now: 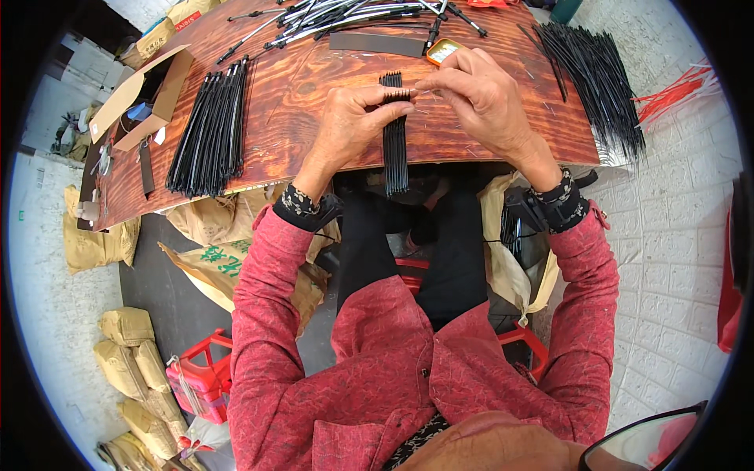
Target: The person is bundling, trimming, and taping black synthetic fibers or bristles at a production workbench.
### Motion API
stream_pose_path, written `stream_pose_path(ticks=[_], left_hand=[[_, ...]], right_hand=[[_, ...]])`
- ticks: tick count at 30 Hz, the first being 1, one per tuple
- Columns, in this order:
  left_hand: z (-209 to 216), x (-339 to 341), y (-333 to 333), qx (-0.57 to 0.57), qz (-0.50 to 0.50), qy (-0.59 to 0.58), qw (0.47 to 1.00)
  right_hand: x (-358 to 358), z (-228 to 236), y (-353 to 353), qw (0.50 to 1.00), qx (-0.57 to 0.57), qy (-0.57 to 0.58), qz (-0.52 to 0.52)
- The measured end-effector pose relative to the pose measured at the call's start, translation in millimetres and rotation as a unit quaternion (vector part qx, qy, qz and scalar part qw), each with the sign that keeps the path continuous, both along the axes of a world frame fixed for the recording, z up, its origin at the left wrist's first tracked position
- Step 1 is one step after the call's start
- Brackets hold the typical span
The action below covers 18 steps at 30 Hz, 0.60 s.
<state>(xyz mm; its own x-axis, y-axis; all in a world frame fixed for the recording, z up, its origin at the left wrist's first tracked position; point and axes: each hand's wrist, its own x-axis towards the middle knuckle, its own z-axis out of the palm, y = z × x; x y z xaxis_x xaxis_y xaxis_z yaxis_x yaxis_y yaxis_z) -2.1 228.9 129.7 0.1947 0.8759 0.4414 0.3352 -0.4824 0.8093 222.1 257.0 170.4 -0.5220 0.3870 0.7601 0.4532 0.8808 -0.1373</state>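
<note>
My left hand point(355, 122) pinches a flat row of thin black rods point(395, 153) near its upper end, thumb on one side and fingers on the other. The row's lower end sticks out past the table's near edge. My right hand point(488, 102) is closed in a pinch just right of the rods' upper end, its fingertips close to the left thumb. What those fingertips hold is too small to make out. Behind the right hand sits a small orange-rimmed tin point(433, 54) with pale contents. A dark flat strip point(377, 44) lies beyond the rods.
On the wooden table point(298, 125), a stack of black rods point(208, 133) lies left, beside an open cardboard box point(166, 102). Silver-and-black rods point(338, 20) are heaped at the back. A large black rod bundle point(593, 78) overhangs the right edge, near red and white strands point(679, 93).
</note>
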Motion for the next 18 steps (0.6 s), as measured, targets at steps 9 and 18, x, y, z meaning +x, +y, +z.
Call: stream_pose_path(ticks=[9,18], left_hand=[[2.8,-3.7,2.1,-0.014,-0.024,0.027,0.999],[1.0,2.5,1.0,0.003,0.009,0.013,1.000]], right_hand=[[0.7,0.0,0.4,0.999,0.021,0.012,0.029],[-2.9,-1.7,-4.6,0.999,-0.019,0.029,0.019]])
